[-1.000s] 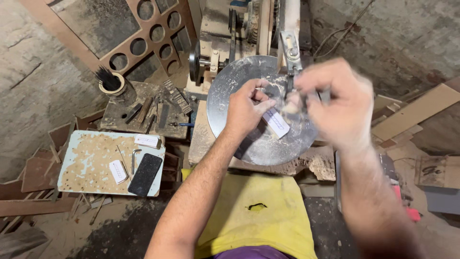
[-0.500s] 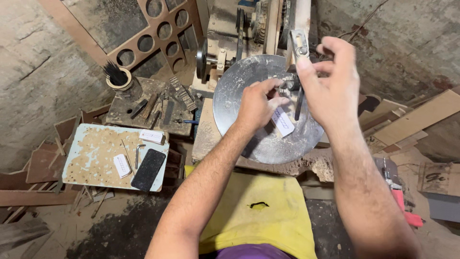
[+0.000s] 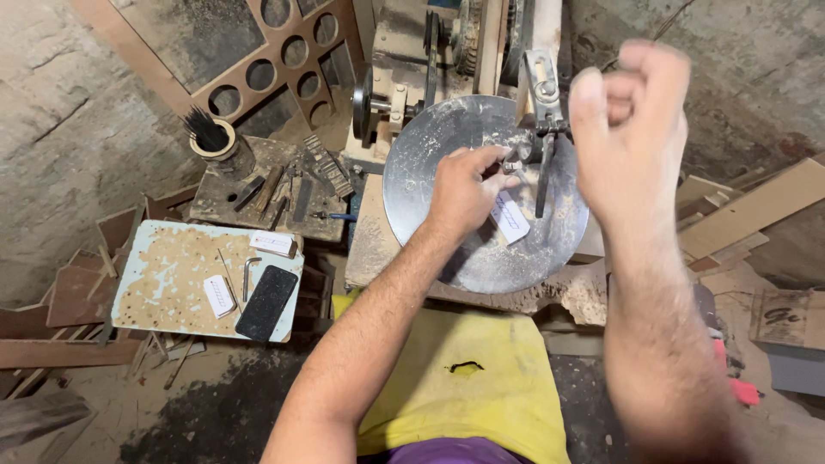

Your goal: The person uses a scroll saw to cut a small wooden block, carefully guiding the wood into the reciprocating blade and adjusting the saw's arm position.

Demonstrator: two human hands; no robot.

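Note:
A round dusty metal table (image 3: 447, 146) of a small saw machine lies in front of me, with a thin vertical blade and its clamp (image 3: 545, 129) above the middle. My left hand (image 3: 464, 185) rests on the disc and pinches something small beside the clamp; what it is stays hidden. A small white rectangular piece (image 3: 510, 216) lies flat on the disc just right of that hand. My right hand (image 3: 632, 129) is raised above the disc's right side, blurred, fingers curled into a fist with nothing visible in it.
At the left a pale blue tray (image 3: 163, 283) carries sawdust, a black phone (image 3: 267, 302), a hex key and white pieces. Behind it sits a tool block with a brush pot (image 3: 212, 137). Wood scraps lie at both sides. A yellow cloth (image 3: 464, 378) covers my lap.
My right hand has lifted up and away from the blade clamp to the right. My left hand stays on the disc beside the clamp.

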